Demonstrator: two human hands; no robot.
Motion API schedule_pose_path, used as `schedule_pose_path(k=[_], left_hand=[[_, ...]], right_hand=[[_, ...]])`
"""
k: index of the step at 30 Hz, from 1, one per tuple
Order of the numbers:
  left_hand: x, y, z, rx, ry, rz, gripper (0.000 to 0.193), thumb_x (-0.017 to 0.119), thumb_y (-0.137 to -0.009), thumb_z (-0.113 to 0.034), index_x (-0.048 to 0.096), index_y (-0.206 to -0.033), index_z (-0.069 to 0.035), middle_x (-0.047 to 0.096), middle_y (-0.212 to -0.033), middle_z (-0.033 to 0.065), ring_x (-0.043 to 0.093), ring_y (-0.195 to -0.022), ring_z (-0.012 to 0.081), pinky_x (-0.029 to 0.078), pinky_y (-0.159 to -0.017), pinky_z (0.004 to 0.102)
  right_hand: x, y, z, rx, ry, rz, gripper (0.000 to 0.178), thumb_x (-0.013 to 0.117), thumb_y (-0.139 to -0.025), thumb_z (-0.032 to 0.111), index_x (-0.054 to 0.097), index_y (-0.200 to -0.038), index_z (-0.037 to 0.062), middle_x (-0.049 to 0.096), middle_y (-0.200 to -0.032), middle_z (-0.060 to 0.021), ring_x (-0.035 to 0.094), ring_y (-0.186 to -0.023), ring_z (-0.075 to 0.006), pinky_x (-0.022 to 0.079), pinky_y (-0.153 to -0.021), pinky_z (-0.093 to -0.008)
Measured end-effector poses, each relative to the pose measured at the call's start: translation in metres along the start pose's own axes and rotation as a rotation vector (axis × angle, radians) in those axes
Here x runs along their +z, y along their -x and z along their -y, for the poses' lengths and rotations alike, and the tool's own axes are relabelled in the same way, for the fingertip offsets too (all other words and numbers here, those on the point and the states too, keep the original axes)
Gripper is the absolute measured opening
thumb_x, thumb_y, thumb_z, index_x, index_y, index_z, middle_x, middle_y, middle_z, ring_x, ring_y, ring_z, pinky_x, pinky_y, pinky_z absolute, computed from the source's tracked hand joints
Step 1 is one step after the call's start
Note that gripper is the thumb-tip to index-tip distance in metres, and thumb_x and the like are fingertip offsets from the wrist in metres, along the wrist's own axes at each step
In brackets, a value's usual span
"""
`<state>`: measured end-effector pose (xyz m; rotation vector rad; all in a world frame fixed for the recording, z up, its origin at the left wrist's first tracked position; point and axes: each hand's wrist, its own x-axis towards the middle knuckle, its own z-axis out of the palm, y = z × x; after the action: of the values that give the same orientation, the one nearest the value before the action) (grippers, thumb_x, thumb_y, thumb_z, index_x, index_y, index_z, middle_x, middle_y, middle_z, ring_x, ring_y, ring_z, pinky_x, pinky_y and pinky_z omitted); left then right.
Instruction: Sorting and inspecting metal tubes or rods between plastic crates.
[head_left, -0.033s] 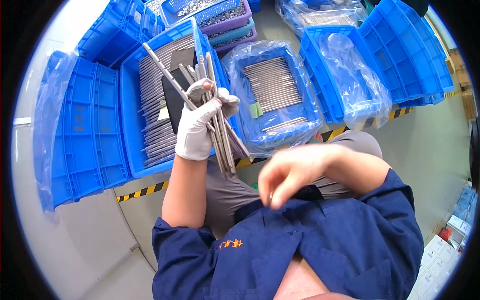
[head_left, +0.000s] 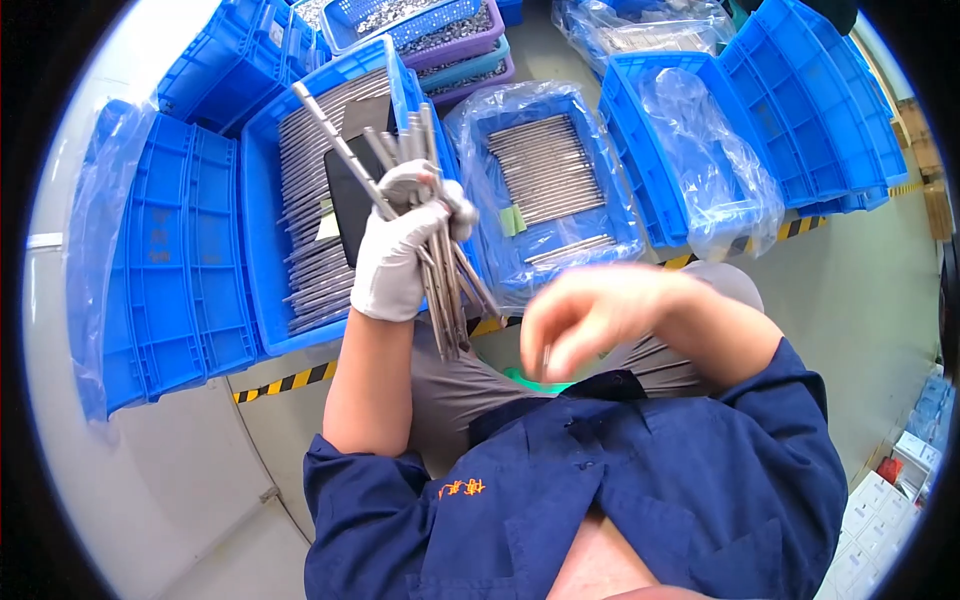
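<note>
My left hand (head_left: 400,245), in a white glove, is closed round a loose bundle of metal rods (head_left: 447,290). One of them, a longer-looking rod (head_left: 335,135), sticks out to the upper left, apart from the others. My right hand (head_left: 590,320) is bare and blurred by motion, thumb and fingers pinched in front of my body. A small thin metal piece (head_left: 546,362) shows at its fingertips, its exact kind too blurred to tell. Behind the left hand stands a blue crate (head_left: 262,290) with rows of metal rods (head_left: 310,240) and a black flat object (head_left: 345,200).
A bag-lined blue crate (head_left: 630,225) in the middle holds more rods. To its right stands another blue crate (head_left: 625,150) with clear plastic (head_left: 700,140). Stacked baskets (head_left: 460,75) of small metal parts are at the back. Something green (head_left: 520,378) shows between my legs.
My right hand has moved slightly up and away from my body, uncovering more of the green thing. The rod bundle in my left hand has tilted a little.
</note>
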<state>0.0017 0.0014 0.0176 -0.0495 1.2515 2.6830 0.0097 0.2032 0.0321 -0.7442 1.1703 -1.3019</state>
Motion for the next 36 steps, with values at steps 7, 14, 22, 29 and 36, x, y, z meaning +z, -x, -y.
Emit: schedule_pose_path(k=[7, 14, 22, 29, 36], left_hand=[[0.022, 0.018, 0.037, -0.474, -0.747, 0.359, 0.020, 0.054, -0.068, -0.006, 0.056, -0.088, -0.003, 0.054, -0.077, 0.0005, 0.048, -0.072, 0.0078, 0.040, -0.067, 0.0215], [0.026, 0.020, 0.048, -0.442, -0.928, 0.411, 0.020, 0.050, -0.067, -0.003, 0.057, -0.086, -0.004, 0.056, -0.077, 0.0045, 0.051, -0.072, 0.0107, 0.041, -0.068, 0.0239], [0.024, 0.021, 0.050, -0.388, -0.998, 0.429, 0.019, 0.050, -0.067, -0.003, 0.057, -0.085, -0.004, 0.056, -0.076, 0.0064, 0.052, -0.071, 0.0127, 0.042, -0.068, 0.0248], [0.023, 0.021, 0.056, -0.397, -0.957, 0.337, 0.017, 0.052, -0.069, -0.004, 0.057, -0.085, -0.004, 0.056, -0.077, 0.0065, 0.052, -0.071, 0.0127, 0.042, -0.067, 0.0249], [0.021, 0.020, 0.057, -0.297, -0.961, 0.337, 0.018, 0.052, -0.070, -0.005, 0.057, -0.087, -0.004, 0.055, -0.078, 0.0032, 0.050, -0.071, 0.0106, 0.041, -0.067, 0.0238]], right_hand=[[-0.097, 0.039, -0.004, -0.510, -0.425, -0.805, 0.023, 0.053, -0.081, 0.024, 0.056, -0.092, 0.0036, 0.060, -0.087, -0.0067, 0.057, -0.074, -0.0125, 0.047, -0.063, -0.0222], [-0.094, 0.039, -0.003, -0.540, -0.512, -0.608, 0.020, 0.053, -0.082, 0.021, 0.056, -0.092, 0.0041, 0.057, -0.079, -0.0023, 0.050, -0.064, -0.0071, 0.045, -0.060, -0.0198], [-0.086, 0.047, 0.006, -0.366, -0.141, -0.742, 0.017, 0.059, -0.077, 0.015, 0.058, -0.090, 0.0036, 0.058, -0.080, -0.0037, 0.052, -0.066, -0.0062, 0.045, -0.060, -0.0178], [-0.083, 0.033, -0.003, -0.460, -0.392, -0.793, 0.018, 0.056, -0.079, 0.015, 0.057, -0.092, 0.0031, 0.059, -0.086, -0.0062, 0.052, -0.066, -0.0060, 0.044, -0.058, -0.0177], [-0.064, 0.016, -0.003, -0.168, -0.269, -0.782, 0.017, 0.056, -0.076, 0.011, 0.056, -0.090, 0.0012, 0.056, -0.083, -0.0034, 0.048, -0.062, -0.0055, 0.041, -0.057, -0.0171]])
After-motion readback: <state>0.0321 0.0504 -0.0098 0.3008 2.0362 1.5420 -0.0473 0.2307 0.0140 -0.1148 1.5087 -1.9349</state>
